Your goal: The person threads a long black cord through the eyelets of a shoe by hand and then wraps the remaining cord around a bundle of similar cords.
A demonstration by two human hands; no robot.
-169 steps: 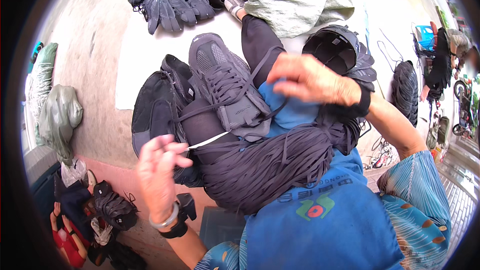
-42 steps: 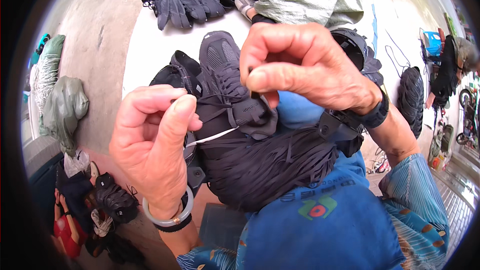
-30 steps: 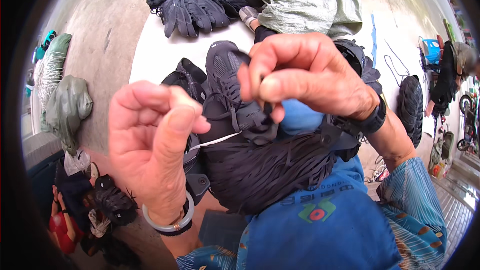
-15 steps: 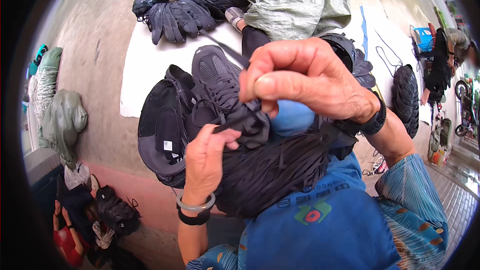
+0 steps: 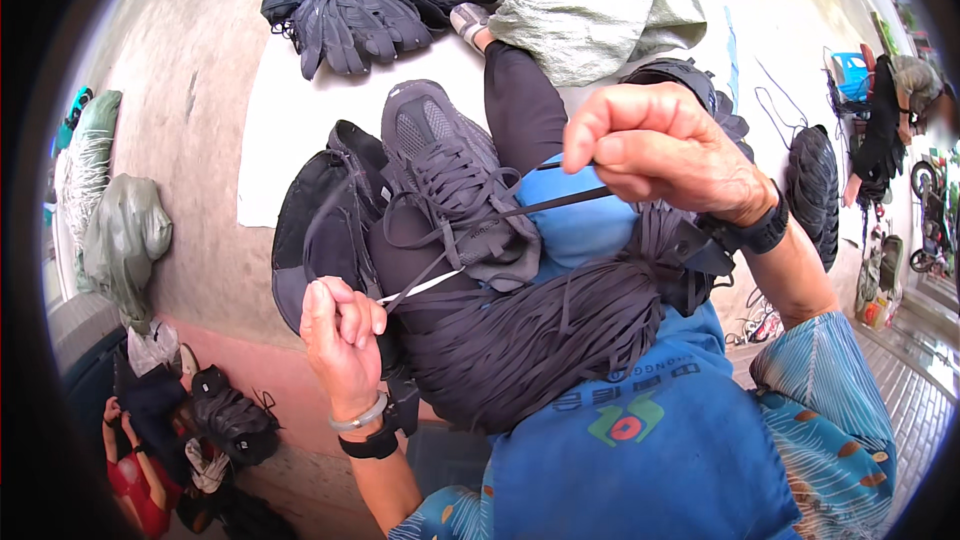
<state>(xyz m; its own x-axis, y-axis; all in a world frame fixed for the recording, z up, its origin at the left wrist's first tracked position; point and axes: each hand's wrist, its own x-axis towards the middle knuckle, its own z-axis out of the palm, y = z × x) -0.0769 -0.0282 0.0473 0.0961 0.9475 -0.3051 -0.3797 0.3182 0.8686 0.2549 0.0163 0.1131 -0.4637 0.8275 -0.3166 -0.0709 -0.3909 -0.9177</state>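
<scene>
The dark grey shoe (image 5: 450, 180) lies just left of the frame's centre, across the wearer's lap, toe toward the top edge and collar toward the body; this placement presumably keeps its laced front within reach of both hands. Its lace (image 5: 555, 202) is threaded through the upper, with loose lengths leading out both ways. The right hand (image 5: 680, 155), right of centre, is closed, thumb and forefinger pinching the lace where 2 strands meet the fingers; the straight lower strand suggests tension. The left hand (image 5: 345, 350), lower left of centre, has its fingers curled and appears to grip the other length; the exact hold cannot be confirmed. A thick bundle of dark laces (image 5: 530, 340) lies below the shoe, probably kept on the lap for easy access, with a white strip (image 5: 425, 285) just above its left part. A second black shoe (image 5: 310, 230) lies left of the first, opening visible. A blue apron (image 5: 640, 460) covers the lap at lower centre. Beyond, a white sheet (image 5: 275, 130) covers part of the concrete floor (image 5: 190, 140), likely as protection. Dark shoes (image 5: 365, 30) are heaped at upper left of centre, beside a pale woven sack (image 5: 585, 0). A co-worker in red (image 5: 145, 485) occupies the lower left.
</scene>
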